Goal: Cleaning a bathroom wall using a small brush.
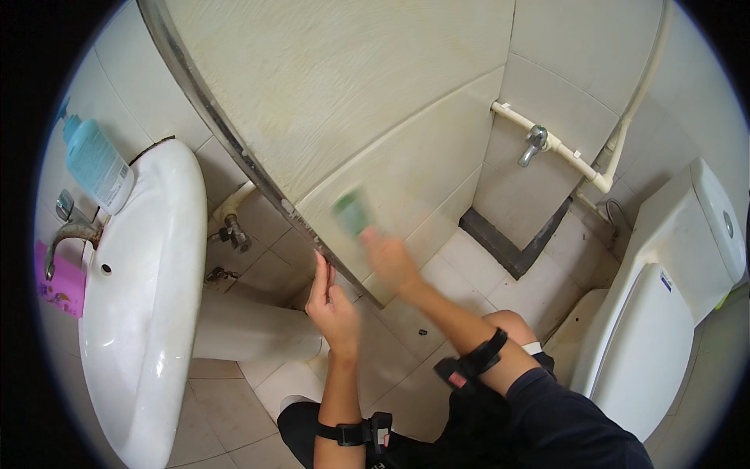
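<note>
My right hand [394,261] grips a green tool [351,212] by its lower end, against or just in front of the lower tiled face of a partition wall [404,176]. Motion blur hides the tool's exact kind; it may be a scraper or a brush. With its fingers extended upward, my left hand [335,311] rests at the metal-trimmed edge [258,170] of that wall, near its lower end. No object shows in the left hand. Whitish residue marks the trim a little above those fingertips. Streaks run across the wall's upper face.
A white pedestal washbasin [190,234] stands left, bearing a blue pump bottle [96,158] and a metal faucet [70,231]. To the right is a white toilet [644,346]. A pipe with a tap [533,143] crosses the far wall above a dark raised curb [510,258].
</note>
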Tool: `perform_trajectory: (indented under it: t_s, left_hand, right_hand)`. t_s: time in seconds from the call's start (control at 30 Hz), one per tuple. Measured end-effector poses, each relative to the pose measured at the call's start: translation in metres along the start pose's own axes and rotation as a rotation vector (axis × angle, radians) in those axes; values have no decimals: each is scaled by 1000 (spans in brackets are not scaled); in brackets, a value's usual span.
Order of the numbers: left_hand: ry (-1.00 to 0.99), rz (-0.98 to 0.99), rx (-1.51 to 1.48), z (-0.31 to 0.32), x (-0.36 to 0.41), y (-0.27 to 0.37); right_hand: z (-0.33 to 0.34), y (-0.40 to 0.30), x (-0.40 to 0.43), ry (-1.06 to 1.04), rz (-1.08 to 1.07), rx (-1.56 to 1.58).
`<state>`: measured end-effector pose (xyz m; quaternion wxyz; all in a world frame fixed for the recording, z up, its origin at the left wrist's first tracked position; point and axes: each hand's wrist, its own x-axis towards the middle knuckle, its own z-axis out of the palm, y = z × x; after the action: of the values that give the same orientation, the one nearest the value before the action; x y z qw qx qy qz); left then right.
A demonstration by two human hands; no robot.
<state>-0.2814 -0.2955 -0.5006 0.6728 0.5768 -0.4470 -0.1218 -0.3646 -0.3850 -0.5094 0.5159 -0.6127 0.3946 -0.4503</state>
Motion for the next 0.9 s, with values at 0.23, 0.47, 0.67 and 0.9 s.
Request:
perform_trajectory:
  t_s: [0.23, 0.47, 0.67, 0.9]
  left_hand:
    - [-27, -21, -43, -2, 0, 3]
    - [-16, -14, -1, 0, -1, -2]
    - [-11, -11, -68, -1, 3, 5]
    - [-40, -1, -9, 4, -3, 7]
  right_hand:
    - [-34, 2, 28, 95, 110, 3]
    - [16, -11, -10, -42, -326, 38]
    - [-27, -22, 27, 46, -185, -227]
    - [-135, -7, 115, 288, 218, 176]
